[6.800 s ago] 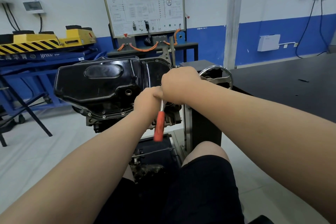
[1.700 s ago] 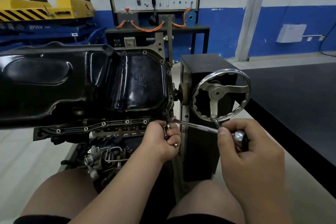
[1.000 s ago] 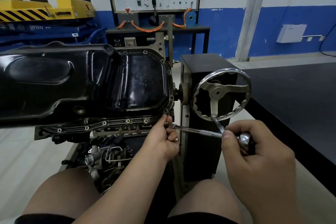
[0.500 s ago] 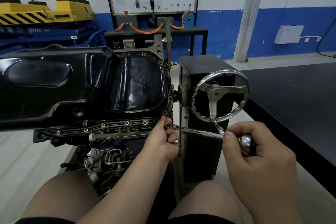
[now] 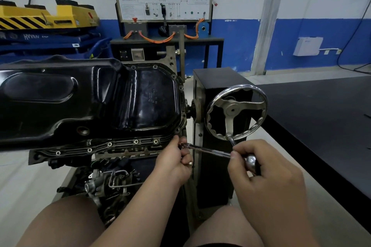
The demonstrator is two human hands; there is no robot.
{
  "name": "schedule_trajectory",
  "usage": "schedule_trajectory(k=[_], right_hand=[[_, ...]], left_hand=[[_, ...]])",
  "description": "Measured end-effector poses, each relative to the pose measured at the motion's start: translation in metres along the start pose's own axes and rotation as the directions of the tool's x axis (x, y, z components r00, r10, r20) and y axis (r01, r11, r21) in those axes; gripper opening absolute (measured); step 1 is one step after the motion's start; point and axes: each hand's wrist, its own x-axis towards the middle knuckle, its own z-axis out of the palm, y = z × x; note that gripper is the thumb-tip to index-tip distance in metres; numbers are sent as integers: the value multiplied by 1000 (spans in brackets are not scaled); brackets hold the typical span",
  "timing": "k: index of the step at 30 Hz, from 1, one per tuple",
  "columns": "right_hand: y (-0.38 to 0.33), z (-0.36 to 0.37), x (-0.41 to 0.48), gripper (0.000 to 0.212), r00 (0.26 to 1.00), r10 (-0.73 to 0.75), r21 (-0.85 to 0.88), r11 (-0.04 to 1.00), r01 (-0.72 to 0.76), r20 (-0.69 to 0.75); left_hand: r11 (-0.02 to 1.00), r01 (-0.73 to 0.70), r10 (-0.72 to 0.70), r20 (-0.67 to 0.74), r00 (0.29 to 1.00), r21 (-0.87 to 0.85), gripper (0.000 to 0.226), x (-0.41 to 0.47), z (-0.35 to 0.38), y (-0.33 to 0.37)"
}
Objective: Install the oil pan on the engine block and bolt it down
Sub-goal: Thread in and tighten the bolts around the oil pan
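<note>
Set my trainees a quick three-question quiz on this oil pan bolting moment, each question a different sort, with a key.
1. True or false: the left hand is at the tip end of the driver.
2. The driver's tip is nearest which part of the oil pan? A its lower right corner; B its drain hole; C its far left end.
3. Fill in: the right hand grips the driver's ____.
Key: 1 true; 2 A; 3 handle.

Tight gap at the near right corner of the oil pan [image 5: 90,102] — the chrome handwheel [image 5: 236,112] and black stand column [image 5: 218,78] crowd it from the right, and the left hand [image 5: 172,162] and driver [image 5: 208,151] fill it. A black table [image 5: 321,126] walls off the far right; open floor [image 5: 24,182] lies left.
</note>
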Motion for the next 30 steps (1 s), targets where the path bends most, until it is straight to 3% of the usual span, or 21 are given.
schedule_trajectory(k=[5,11,15,18,22,26,30], right_hand=[[-2,-2,3,17,997,-71,-64,995,70,-20],[-12,7,12,18,985,-155,-100,982,162,71],[-19,9,14,20,967,-175,-147,968,203,186],[-27,8,19,19,954,-164,-203,955,218,251],[-45,2,31,6,909,-147,-224,942,248,389],[-64,3,53,20,830,-162,-184,936,301,534],[-76,11,71,36,785,-169,-236,897,372,596]], left_hand=[[985,61,-32,179,983,-162,25,-6,11,-1],[997,-60,66,182,981,-39,26,-11,14,-5],[999,-51,49,186,981,5,30,-8,9,0],[1000,1,-6,196,981,27,30,-4,7,4],[991,108,-87,234,968,-78,28,-3,5,6],[962,210,-152,294,944,-175,25,-1,6,11],[956,265,-216,300,929,-130,22,0,4,19]])
